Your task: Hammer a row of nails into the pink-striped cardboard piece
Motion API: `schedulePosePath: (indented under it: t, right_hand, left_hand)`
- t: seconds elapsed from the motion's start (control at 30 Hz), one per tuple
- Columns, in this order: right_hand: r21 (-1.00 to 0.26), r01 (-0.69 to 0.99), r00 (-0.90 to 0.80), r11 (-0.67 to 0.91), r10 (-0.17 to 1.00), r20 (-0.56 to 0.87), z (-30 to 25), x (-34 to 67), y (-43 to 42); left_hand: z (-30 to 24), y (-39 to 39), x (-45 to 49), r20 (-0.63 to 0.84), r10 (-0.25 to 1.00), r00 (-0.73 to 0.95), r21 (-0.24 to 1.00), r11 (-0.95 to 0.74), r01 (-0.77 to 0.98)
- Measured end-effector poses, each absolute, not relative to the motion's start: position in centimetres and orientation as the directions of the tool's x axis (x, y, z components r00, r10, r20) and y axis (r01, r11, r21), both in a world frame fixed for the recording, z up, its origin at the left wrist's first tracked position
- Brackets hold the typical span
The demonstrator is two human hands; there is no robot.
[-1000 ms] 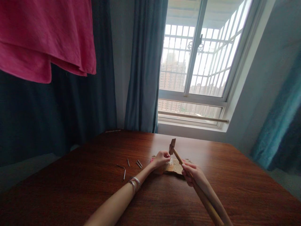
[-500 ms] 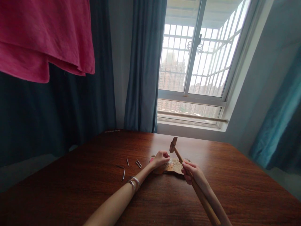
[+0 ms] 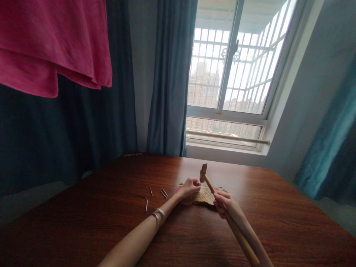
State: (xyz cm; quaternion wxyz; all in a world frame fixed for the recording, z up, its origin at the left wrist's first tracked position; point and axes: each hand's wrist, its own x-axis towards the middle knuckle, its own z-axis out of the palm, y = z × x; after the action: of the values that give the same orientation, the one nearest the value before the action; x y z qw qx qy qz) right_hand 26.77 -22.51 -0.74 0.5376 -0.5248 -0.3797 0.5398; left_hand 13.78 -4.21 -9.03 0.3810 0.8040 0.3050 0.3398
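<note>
My right hand is wrapped around the wooden handle of a hammer. The hammer's head is raised just above and right of my left fingertips. My left hand is closed in a pinch over the far left part of a tan sheet full of small holes, with a ragged near edge. Between those fingers sits what looks like a short metal punch, mostly hidden by them. Pink patches show at the sheet's far edge. Several thin metal punches lie loose left of my left hand.
The brown wooden table carries everything. Behind it hang blue curtains beside a barred window, with a rail along the sill. A pink cloth hangs at the upper left.
The hammer's head has dipped slightly and shifted a little left, closer to my left fingers. My right hand has moved slightly left with it; my left hand stays in place.
</note>
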Motion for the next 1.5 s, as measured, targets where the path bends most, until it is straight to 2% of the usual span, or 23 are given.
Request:
schedulePosePath:
  t: [0.6,1.17,1.5]
  right_hand:
    - [-0.983,-0.124,0.151,-0.135,0.977,-0.153,-0.4,26.6,-22.7]
    - [-0.982,-0.136,0.128,-0.128,0.981,-0.146,-0.6,26.7,-22.6]
    - [-0.975,-0.178,0.102,-0.135,0.983,-0.154,-0.9,26.9,-22.3]
  left_hand:
    - [-8.2,-4.8,13.6,0.302,0.758,0.578,0.822,-0.514,0.246]
    - [-8.1,-4.9,13.6,0.282,0.776,0.564,0.811,-0.508,0.292]
    - [-8.3,-4.8,13.5,0.321,0.745,0.585,0.807,-0.539,0.243]
